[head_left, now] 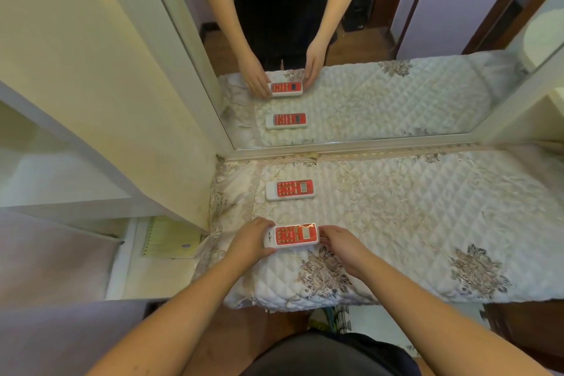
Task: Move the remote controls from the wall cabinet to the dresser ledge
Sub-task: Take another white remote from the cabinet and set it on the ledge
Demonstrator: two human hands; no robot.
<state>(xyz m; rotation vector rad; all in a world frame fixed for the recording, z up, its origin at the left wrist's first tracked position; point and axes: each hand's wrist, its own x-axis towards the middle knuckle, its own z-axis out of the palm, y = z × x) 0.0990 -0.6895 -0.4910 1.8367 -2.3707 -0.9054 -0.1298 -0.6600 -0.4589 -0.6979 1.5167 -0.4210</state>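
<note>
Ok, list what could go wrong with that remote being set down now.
1. The near remote, held at its ends by the left hand and right hand, sits close to the quilted cover's front edge; it might slide off.
2. The soft, rumpled cover could leave it tilted beside the far remote.

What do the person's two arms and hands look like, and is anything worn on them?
Both forearms are bare as far as the picture shows them; no sleeve reaches into view. The left hand and the right hand wear no gloves, and no watch, bracelet or ring shows on them. The nails are too small to judge. A dark garment covers the body below.
</note>
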